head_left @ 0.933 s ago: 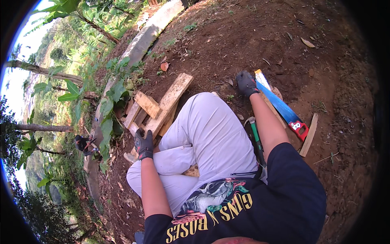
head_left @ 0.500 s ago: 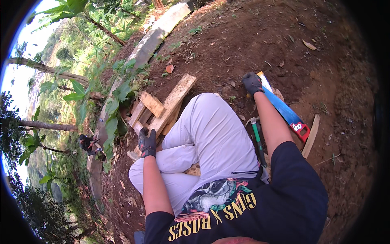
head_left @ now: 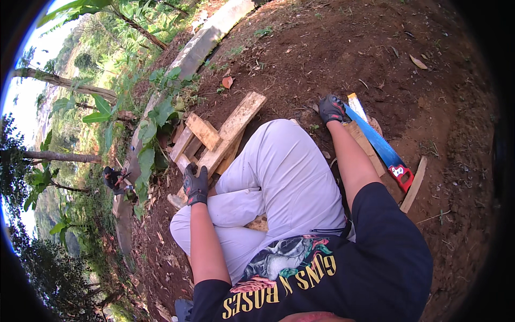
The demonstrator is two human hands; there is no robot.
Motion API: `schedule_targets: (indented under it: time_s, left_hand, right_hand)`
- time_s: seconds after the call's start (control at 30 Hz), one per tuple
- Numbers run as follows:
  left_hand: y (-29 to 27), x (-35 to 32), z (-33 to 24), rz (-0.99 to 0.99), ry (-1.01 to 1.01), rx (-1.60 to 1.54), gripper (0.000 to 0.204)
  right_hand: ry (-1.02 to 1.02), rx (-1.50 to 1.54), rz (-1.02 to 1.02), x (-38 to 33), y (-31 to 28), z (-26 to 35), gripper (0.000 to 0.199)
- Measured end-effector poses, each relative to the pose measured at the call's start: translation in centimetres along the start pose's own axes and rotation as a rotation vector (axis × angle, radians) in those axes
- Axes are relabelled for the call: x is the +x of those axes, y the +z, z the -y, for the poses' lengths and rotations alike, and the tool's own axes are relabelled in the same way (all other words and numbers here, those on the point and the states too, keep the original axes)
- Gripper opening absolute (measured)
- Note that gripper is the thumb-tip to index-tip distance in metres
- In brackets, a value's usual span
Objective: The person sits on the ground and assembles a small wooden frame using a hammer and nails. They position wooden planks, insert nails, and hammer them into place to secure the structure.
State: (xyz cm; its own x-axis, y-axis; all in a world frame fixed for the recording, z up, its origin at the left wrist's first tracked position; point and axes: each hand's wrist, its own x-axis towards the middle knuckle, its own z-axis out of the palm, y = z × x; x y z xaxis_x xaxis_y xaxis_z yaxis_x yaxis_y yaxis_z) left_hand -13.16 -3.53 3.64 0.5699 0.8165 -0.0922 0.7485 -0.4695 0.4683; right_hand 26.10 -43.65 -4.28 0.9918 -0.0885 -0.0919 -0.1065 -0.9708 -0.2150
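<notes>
Head view, from above: a person sits on brown soil (head_left: 300, 53) with legs folded, in pale grey trousers (head_left: 289, 172) and a dark T-shirt (head_left: 386, 241); both hands are gloved in dark grey. The left hand (head_left: 195, 185) lies at the near end of a long board (head_left: 233, 129), its thumb parted from the fingers; whether these press on the wood cannot be told. The long board slants up and away to the right, beside the person's bent leg; a short block (head_left: 204, 133) meets its left side at an angle, and further offcuts (head_left: 181, 144) lie beneath and to the left of the two.

The right hand (head_left: 332, 109), on an outstretched arm, is just beside the tip of a saw (head_left: 378, 142); its fingers are curled, but their undersides are hidden, so that what they hold, if anything, cannot be told. The saw lies slantwise on the right, blue in the blade, with a red and white handle (head_left: 401, 176) toward the person; a flat plank (head_left: 365, 147) lies along the blade's left side, partly covered by the forearm; a narrow stick (head_left: 414, 185) lies just right of the handle; a white piece with an orange-yellow end (head_left: 357, 106) lies near the blade's tip.

Far left: another person (head_left: 113, 180) near a concrete edging (head_left: 196, 51); green foliage (head_left: 161, 115) overhangs it.
</notes>
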Motion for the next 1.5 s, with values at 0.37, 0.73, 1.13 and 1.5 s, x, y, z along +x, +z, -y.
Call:
schedule_targets:
  time_s: [0.37, 0.73, 1.13, 1.5]
  left_hand:
    - [-1.4, -0.6, -2.6, -0.188, -0.001, -0.237, 0.052]
    - [3.3, -14.1, -35.0, 0.035, 1.483, -0.212, 0.049]
    - [7.9, -16.8, -34.0, 0.164, 1.606, -0.083, 0.032]
    - [4.3, -15.9, -36.9, 0.892, 0.725, -0.187, 0.043]
  right_hand:
    - [-0.033, 0.358, 0.176, 1.5, -2.1, -2.7, 0.028]
    - [-0.012, 1.209, 0.634, -14.6, -21.3, -8.4, 0.017]
    - [-0.054, 1.099, 0.788, -17.0, -23.3, -12.4, 0.026]
    - [-0.317, 1.252, 0.296, -16.4, -19.6, -12.4, 0.032]
